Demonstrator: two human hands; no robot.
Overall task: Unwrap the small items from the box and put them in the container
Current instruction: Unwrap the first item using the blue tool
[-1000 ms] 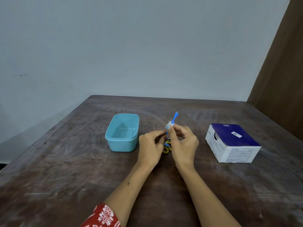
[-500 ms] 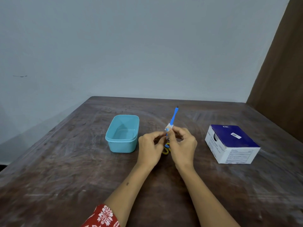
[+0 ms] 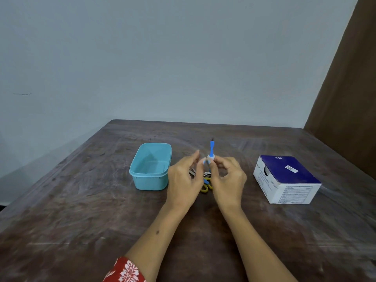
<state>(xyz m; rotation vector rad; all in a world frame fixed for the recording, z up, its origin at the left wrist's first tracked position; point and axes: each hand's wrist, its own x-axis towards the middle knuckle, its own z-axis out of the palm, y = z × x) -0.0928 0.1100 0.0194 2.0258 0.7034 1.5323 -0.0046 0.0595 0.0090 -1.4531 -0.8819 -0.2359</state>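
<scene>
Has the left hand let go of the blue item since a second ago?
Yes. The left hand has come off the blue item and shifted left, toward the teal container; only the right hand pinches it now.

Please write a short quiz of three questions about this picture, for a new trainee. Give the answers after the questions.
1. True or false: the container holds several items.
2. Which hand pinches the blue item? A) left hand B) right hand C) neither
3. Fill in: the box stands on the table on the person's ____ side.

Key
1. False; nothing shows inside it.
2. B; the left hand's fingers are apart beside the item.
3. right
</scene>
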